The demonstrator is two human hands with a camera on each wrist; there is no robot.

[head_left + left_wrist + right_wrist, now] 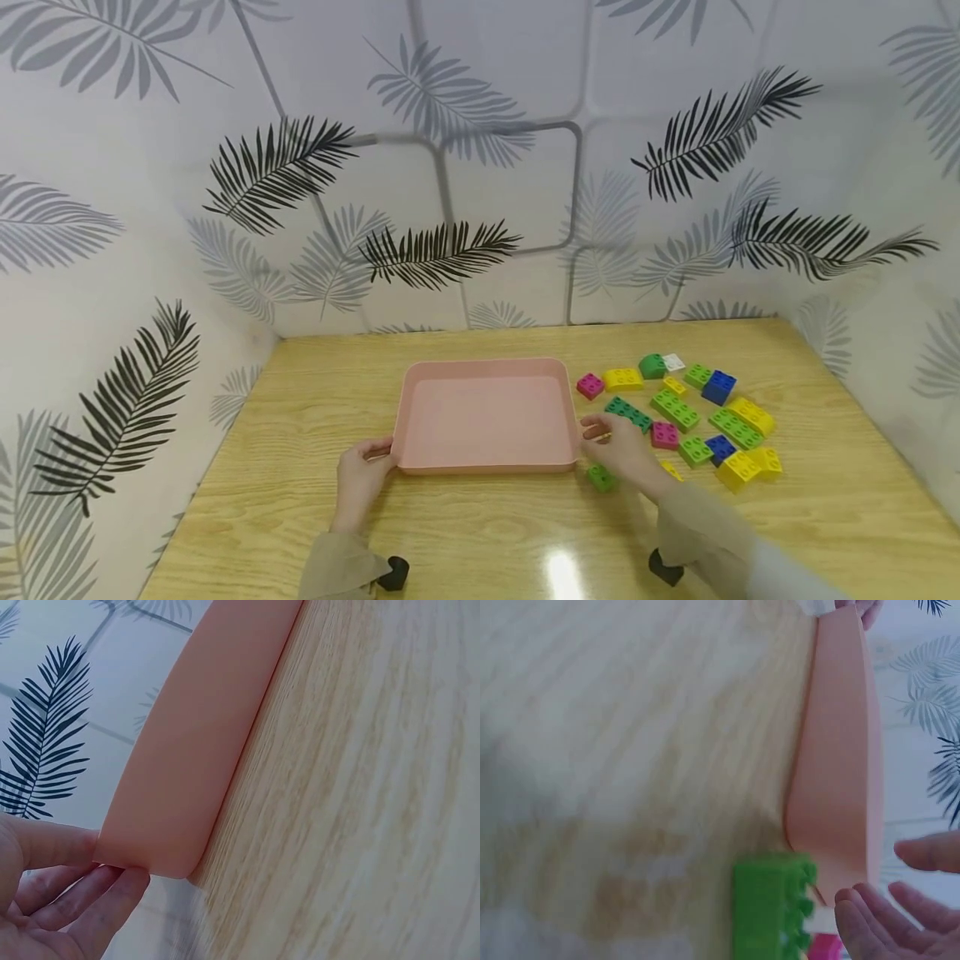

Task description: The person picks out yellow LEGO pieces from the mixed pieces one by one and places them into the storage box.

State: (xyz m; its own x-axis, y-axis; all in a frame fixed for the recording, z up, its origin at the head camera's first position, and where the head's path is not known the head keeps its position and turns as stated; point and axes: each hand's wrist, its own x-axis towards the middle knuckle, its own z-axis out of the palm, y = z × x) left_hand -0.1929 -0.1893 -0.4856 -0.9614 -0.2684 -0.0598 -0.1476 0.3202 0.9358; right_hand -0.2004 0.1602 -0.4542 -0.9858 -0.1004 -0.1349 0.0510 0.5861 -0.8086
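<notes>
A pink rectangular tray (487,423) lies flat on the wooden table, nothing inside it. My left hand (363,475) pinches the rim at its near left corner; the left wrist view shows the thumb on one side of the tray wall (187,742) and fingers against the other. Beside the near right corner, my right hand (622,454) hovers with thumb and fingers parted and nothing between them. In the right wrist view its fingertips (847,904) are close to the tray's end; whether they touch it I cannot tell. A green toy brick (601,477) sits just below this hand.
To the right of the tray, loose toy bricks are scattered, among them a light green brick (675,410), a magenta brick (664,435), a blue brick (719,387) and a yellow brick (738,470). Leaf-patterned cloth (510,192) hangs behind the wooden table (465,533).
</notes>
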